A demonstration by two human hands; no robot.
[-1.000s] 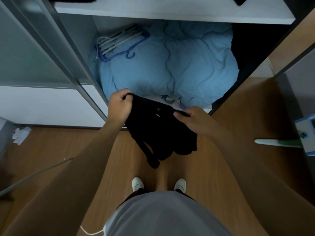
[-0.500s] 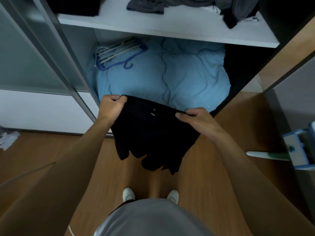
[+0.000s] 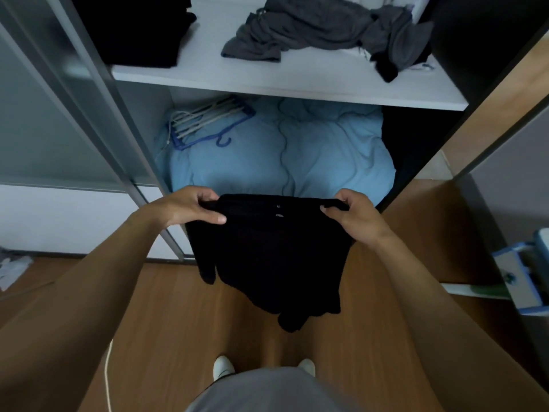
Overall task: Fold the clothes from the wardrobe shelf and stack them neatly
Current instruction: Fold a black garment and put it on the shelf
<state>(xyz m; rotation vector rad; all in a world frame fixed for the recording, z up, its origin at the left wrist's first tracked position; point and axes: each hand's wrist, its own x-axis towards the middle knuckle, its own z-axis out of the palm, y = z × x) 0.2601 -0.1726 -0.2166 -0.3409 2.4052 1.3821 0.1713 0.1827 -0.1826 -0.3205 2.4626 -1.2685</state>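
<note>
Hanging between the left hand (image 3: 193,208) and right hand (image 3: 353,215), each pinching a top corner, the black garment (image 3: 273,251) dangles above the floor (image 3: 166,322) (hem bunched); a loosened pinch could drop it.

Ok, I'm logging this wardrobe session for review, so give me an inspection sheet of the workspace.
Surface: white wardrobe shelf, carrying clothes.
Job's things: black garment held up in front of the wardrobe; crumpled grey clothes and a dark pile on the shelf.
Clutter: hangers on the blue duvet below the shelf; white paper on the floor.
Hands: left hand and right hand each grip a top corner of the black garment.
Cables: white cord on the floor, lower left.
Surroundings: wooden floor, sliding door, blue-and-white object at right.
</note>
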